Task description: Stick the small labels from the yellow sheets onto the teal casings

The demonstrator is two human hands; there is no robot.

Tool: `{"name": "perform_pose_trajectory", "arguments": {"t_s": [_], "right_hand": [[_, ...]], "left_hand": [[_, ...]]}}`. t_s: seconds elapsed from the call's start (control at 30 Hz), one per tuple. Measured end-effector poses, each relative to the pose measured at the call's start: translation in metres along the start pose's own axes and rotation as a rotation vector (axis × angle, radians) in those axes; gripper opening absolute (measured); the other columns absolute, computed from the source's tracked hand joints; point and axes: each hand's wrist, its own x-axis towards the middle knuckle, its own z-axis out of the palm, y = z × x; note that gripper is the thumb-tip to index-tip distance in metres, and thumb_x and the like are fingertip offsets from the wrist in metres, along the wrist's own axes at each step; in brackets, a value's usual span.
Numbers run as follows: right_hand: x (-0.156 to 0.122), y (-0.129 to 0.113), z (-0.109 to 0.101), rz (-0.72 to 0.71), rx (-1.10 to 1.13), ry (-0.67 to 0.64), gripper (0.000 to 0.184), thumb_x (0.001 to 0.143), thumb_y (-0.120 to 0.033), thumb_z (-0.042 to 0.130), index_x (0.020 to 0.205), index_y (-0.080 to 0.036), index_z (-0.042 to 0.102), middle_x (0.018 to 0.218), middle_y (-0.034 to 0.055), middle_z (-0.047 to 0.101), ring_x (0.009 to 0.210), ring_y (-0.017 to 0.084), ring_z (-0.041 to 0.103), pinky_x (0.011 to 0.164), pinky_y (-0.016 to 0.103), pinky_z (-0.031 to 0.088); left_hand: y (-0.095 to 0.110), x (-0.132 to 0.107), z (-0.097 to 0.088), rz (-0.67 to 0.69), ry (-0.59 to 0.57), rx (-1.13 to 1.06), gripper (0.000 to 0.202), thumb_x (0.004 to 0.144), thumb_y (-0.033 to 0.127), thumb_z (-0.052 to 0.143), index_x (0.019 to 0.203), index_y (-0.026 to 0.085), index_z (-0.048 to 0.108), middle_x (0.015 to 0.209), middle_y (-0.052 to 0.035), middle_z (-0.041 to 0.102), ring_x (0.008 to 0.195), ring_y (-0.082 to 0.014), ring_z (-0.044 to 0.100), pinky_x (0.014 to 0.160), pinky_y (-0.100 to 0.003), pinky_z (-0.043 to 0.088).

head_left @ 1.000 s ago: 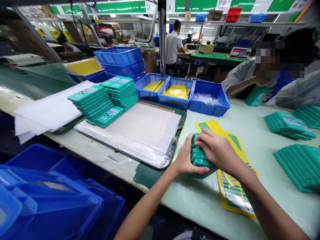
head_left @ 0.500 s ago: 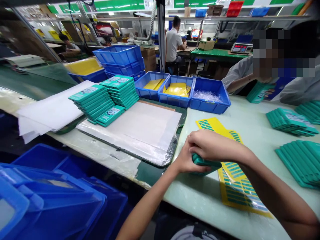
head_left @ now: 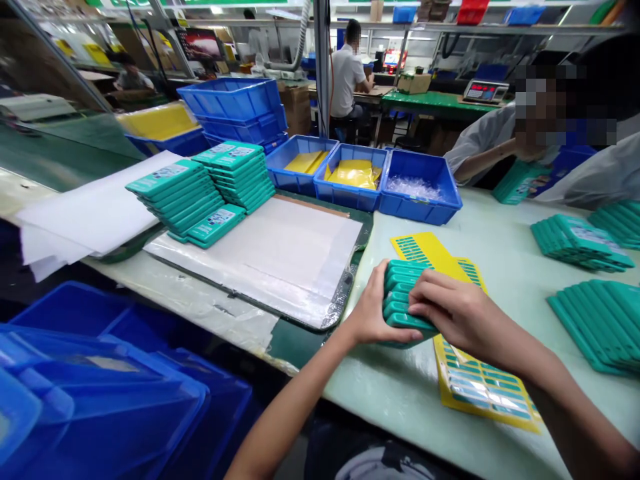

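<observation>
A stack of flat teal boxes [head_left: 399, 290] stands tilted on the table, edges towards me. My left hand [head_left: 369, 313] wraps round its left side, the thumb lying along the near face and the fingers behind. Against the upper edges of the boxes rest the bent fingers of my right hand [head_left: 453, 307], pinched together; whatever may be between them is hidden. Yellow sheets [head_left: 480, 390] with rows of teal stickers lie partly under my right forearm.
More teal boxes [head_left: 170, 183] are piled on a white-covered board [head_left: 300, 247] at left. Blue bins [head_left: 420, 207] with yellow packets and clear plastic line the back. Other teal stacks [head_left: 595, 327] lie at right, near a co-worker's arm [head_left: 493, 157]. Blue crates [head_left: 110, 407] stand at lower left.
My right hand has moved down and right, from over the top of the stack to the near edges of the boxes, uncovering them. My left hand keeps its hold.
</observation>
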Motion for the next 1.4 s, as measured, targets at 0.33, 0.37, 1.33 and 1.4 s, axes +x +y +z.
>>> {"name": "perform_pose_trajectory", "arguments": {"t_s": [0.33, 0.37, 1.33, 1.4], "right_hand": [[-0.006, -0.031, 0.005, -0.034, 0.027, 0.14, 0.012, 0.109, -0.017, 0.064, 0.103, -0.024, 0.072, 0.1, 0.0049, 0.073, 0.085, 0.019, 0.071, 0.075, 0.032, 0.053], [-0.004, -0.031, 0.013, -0.035, 0.016, 0.121, 0.013, 0.109, -0.017, 0.063, 0.102, -0.023, 0.072, 0.1, 0.0052, 0.073, 0.085, 0.019, 0.07, 0.075, 0.032, 0.052], [0.145, -0.018, -0.023, -0.024, -0.166, -0.824, 0.008, 0.086, -0.015, 0.079, 0.08, -0.015, 0.084, 0.069, 0.001, 0.074, 0.061, 0.012, 0.056, 0.061, 0.025, 0.039], [0.162, 0.004, -0.037, -0.01, -0.159, -0.739, 0.014, 0.092, -0.023, 0.077, 0.082, -0.015, 0.083, 0.073, 0.0006, 0.075, 0.067, 0.013, 0.06, 0.066, 0.024, 0.042]], "left_hand": [[-0.007, 0.001, 0.001, -0.009, 0.002, 0.011, 0.159, 0.051, 0.066, 0.103, 0.174, 0.019, 0.013, 0.177, -0.0237, 0.029, 0.165, -0.0522, 0.032, 0.14, -0.067, 0.026], [-0.006, 0.001, 0.001, -0.012, -0.002, 0.018, 0.159, 0.052, 0.067, 0.103, 0.174, 0.018, 0.012, 0.177, -0.0243, 0.028, 0.166, -0.0522, 0.031, 0.14, -0.067, 0.026], [0.005, 0.003, 0.002, 0.101, 0.024, -0.104, 0.116, 0.055, 0.064, 0.104, 0.15, 0.014, 0.06, 0.158, -0.0201, 0.058, 0.149, -0.0508, 0.054, 0.132, -0.065, 0.042], [0.003, 0.0, 0.001, 0.045, 0.044, -0.065, 0.143, 0.049, 0.065, 0.106, 0.166, 0.014, 0.042, 0.17, -0.0236, 0.045, 0.159, -0.053, 0.042, 0.138, -0.067, 0.031]]}}
